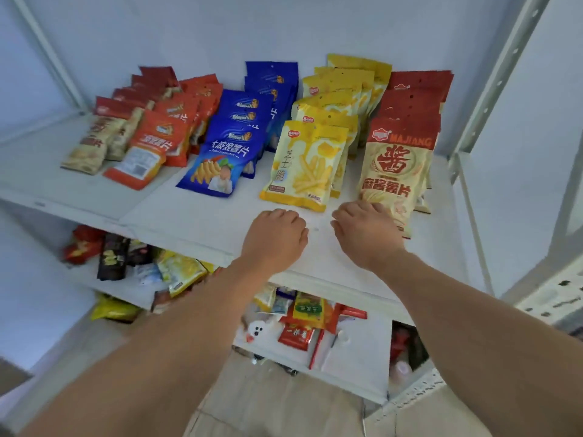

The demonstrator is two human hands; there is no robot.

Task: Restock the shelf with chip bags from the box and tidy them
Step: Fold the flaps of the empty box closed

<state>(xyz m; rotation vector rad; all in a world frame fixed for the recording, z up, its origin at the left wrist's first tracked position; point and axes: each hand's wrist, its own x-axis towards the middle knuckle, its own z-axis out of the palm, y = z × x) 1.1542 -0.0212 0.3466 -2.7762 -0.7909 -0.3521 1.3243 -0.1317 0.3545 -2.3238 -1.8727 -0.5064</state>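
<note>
Bare left hand (275, 236) curled empty, right hand (367, 230) fingers loose touching light, crinkly, slippery red-and-cream foil chip bag (399, 162); pinch its bottom edge.

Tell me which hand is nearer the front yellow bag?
Left. The left hand sits just below the front yellow bag, fingers curled. The right hand is further right, touching the MAJIANG bag.

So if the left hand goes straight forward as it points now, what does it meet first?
Most likely the front yellow cheese-stick bag: the left hand sits on the shelf just before its bottom edge, curled knuckles toward it. Depth is somewhat unclear.
</note>
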